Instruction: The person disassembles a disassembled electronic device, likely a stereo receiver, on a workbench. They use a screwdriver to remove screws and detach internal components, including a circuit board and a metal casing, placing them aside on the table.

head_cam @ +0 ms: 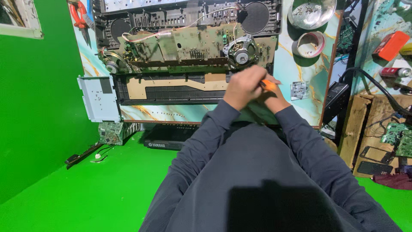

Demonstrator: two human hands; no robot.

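An opened electronic keyboard (171, 88) lies across the marbled table (300, 64), its green circuit boards (193, 45) and two round speakers (241, 53) exposed. My left hand (243, 83) is closed over the right end of the keyboard's black lower shell. My right hand (274, 95) sits just behind it, gripping an orange-handled tool (269, 85); the tool's tip is hidden by my left hand. Both forearms wear dark grey sleeves.
A metal bowl (311, 12) and a roll of tape (310, 44) rest at the table's far right. A grey metal plate (99, 98) overhangs the left edge. Another black keyboard (171, 139) lies on the green floor. Wooden crates with circuit boards (397, 133) stand at right.
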